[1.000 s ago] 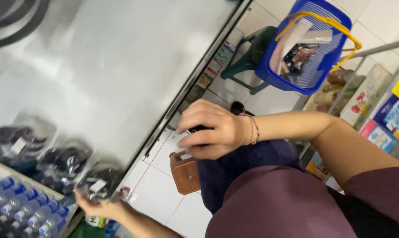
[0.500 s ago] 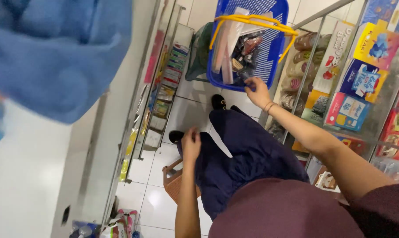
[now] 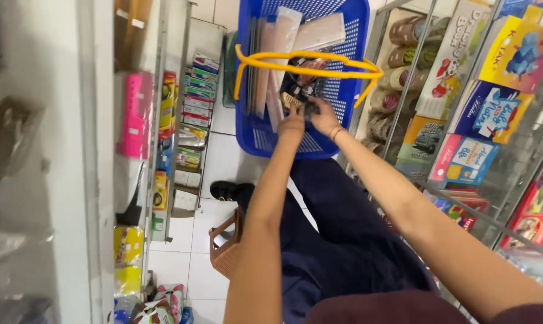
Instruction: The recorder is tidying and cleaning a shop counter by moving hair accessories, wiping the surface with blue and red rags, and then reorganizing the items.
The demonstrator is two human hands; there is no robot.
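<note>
Inside the blue basket (image 3: 265, 135), both hands meet on a dark packet (image 3: 301, 90), left hand (image 3: 292, 123) and right hand (image 3: 324, 117) seemingly closed on it mid-handling; any lift must clear the yellow handles (image 3: 307, 69).

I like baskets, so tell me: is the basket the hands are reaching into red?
No, the basket is blue with yellow handles, and both hands reach into it.

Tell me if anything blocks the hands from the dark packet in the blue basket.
Nothing visible does. The left hand and right hand are already inside the blue basket, on the dark packet. The yellow handles arch across just beyond the hands, over the packet. The clear sleeves stand further in.
</note>
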